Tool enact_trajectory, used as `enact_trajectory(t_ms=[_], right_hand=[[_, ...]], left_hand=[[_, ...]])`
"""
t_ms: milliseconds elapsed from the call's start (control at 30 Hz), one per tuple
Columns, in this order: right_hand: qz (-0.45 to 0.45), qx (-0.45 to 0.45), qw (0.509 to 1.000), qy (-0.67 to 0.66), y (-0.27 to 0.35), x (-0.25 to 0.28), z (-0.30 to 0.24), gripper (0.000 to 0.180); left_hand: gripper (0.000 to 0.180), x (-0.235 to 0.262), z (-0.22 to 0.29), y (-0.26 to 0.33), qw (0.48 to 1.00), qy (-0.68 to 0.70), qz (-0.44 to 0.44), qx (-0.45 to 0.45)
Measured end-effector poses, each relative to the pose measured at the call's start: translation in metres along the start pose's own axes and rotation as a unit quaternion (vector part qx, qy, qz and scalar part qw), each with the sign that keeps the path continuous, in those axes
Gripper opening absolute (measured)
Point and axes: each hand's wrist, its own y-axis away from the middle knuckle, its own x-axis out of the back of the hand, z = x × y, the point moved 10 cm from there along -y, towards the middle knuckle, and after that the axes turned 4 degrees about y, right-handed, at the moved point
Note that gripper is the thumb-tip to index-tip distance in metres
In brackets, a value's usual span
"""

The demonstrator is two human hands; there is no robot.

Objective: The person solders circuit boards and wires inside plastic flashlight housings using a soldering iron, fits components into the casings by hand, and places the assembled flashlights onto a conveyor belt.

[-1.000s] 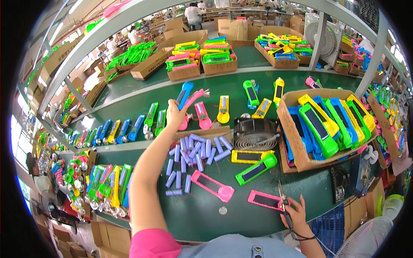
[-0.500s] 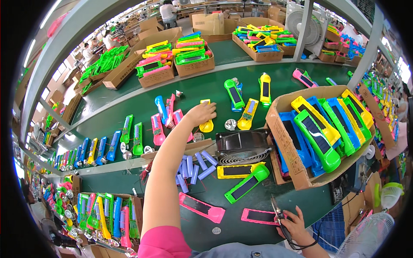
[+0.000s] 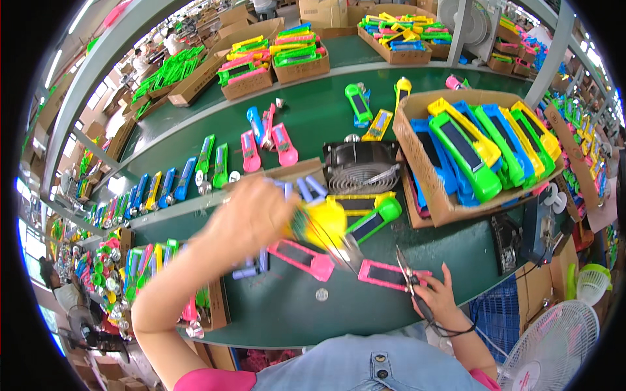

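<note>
My left hand (image 3: 251, 212) is closed round a yellow flashlight housing (image 3: 329, 221) held above the bench. Motion smears both; loose wires and a shiny reflector (image 3: 349, 253) hang from the housing. Near the front edge, my right hand (image 3: 440, 298) grips a soldering iron (image 3: 420, 303) by its dark handle, tip pointing up and away. Beside the tip lies a pink housing part (image 3: 368, 274) with a dark panel. Another pink housing part (image 3: 319, 267) lies below the yellow one. Behind are a green housing (image 3: 375, 220) with a dark panel and several purple battery cells (image 3: 306, 189).
A carton (image 3: 443, 195) full of coloured housings stands at the right, beside a black fan unit (image 3: 362, 166). Wired housings (image 3: 186, 179) line the bench at the left. Pink housings (image 3: 284, 144) lie farther back. A white fan (image 3: 557, 345) stands at the lower right.
My left hand has brought the yellow flashlight housing from the back of the bench toward me. The view has tilted down. My right hand still holds the soldering iron.
</note>
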Motion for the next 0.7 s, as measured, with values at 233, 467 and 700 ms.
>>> enact_trajectory(t_ms=[233, 467, 700], right_hand=[[-0.047, 0.006, 0.989, -0.14, -0.002, -0.015, 0.013, 0.04], [0.036, -0.072, 0.974, -0.21, -0.001, -0.013, 0.007, 0.029], [0.046, -0.045, 0.983, -0.171, -0.009, -0.015, -0.023, 0.041]], left_hand=[[0.057, -0.105, 0.173, 0.078, 0.976, 0.089, -0.189, 0.056], [0.031, -0.076, 0.147, 0.056, 0.838, 0.516, -0.009, 0.178], [0.011, -0.113, 0.181, 0.039, 0.941, 0.308, -0.056, 0.129]])
